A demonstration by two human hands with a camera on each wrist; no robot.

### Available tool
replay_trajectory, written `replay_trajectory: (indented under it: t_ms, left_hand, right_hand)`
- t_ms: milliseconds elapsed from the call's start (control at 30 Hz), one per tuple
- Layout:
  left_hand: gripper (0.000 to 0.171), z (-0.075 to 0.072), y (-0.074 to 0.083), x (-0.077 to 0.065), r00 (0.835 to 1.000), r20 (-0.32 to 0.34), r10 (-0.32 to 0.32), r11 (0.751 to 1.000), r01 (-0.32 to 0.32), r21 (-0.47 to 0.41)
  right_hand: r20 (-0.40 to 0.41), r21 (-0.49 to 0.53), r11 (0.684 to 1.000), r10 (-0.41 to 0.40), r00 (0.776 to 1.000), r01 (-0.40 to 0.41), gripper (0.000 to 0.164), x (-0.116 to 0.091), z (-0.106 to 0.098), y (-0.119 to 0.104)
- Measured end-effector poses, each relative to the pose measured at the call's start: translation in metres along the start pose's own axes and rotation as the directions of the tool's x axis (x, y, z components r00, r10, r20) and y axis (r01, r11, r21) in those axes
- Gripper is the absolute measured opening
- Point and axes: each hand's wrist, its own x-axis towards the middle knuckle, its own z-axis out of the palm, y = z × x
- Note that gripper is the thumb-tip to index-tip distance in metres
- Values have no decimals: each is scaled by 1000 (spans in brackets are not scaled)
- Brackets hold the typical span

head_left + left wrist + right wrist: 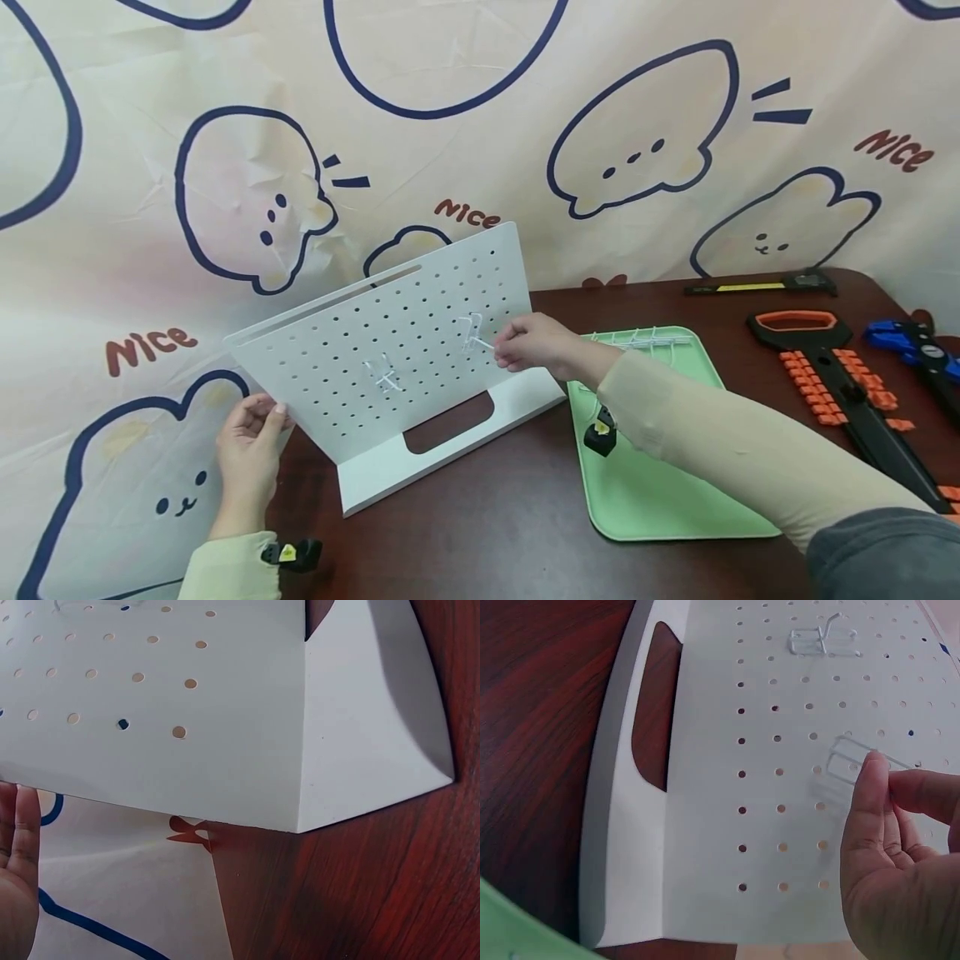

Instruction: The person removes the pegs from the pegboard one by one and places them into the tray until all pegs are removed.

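A white pegboard (420,333) stands tilted on its folded base, with a handle slot near the bottom. My left hand (251,446) holds its left edge; in the left wrist view the fingers (22,825) meet the board's rim. With thumb and fingertips, my right hand (534,343) pinches a white wire hook (844,761) at the front of the board, right of centre. The hook's wire frame lies close against the holes, and its end is hidden in the fingers. Another white wire hook (386,377) sits on the board further left.
Right of the pegboard lies a light green tray (660,500) with white wire pieces (652,340) at its back. Further right are a black tool with orange parts (832,375), a blue-handled tool (900,335) and a black-and-yellow cutter (750,287). A printed cloth (450,158) hangs behind the table.
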Motion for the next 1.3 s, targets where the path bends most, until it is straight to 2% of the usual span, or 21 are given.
replay_trajectory:
  t_ms: [167,267,367,567,700,833,933,1033,1167,1300]
  left_hand:
    - [13,0,0,0,1000,-3,-24,1000,24,-10]
    - [12,1,1,-1,1000,5,-22,1000,22,12]
    - [12,1,1,-1,1000,5,-18,1000,18,14]
    - [8,0,4,-1,1000,-3,-12,1000,12,9]
    - [9,0,4,-1,1000,-1,-9,999,9,31]
    - [11,1,3,-1,1000,2,1,1000,-1,16]
    - [13,2,3,-1,1000,-4,1,1000,-1,3]
    - [12,2,3,-1,1000,0,9,1000,-9,12]
    - [11,3,4,-1,1000,4,14,1000,-14,8]
    - [12,3,3,-1,1000,-10,12,1000,-12,0]
  right_hand:
    - [17,74,997,-20,1000,19,27,-7,-11,7]
    - [-14,152,988,-17,1000,19,27,-12,-21,12]
    - [-81,233,972,-17,997,35,31,-16,-32,18]
    - [-258,368,918,-54,965,149,40,-25,-54,28]
    - [-315,401,906,-1,949,134,41,-30,-64,37]
    - [-387,407,906,54,921,118,42,-33,-75,49]
    - [-402,402,909,65,913,112,42,-35,-83,57]
    - [-385,358,929,57,921,92,43,-39,-91,66]
    - [-354,194,980,28,935,45,43,-47,-101,77]
    - [-317,31,1000,10,948,0,44,-59,-112,89]
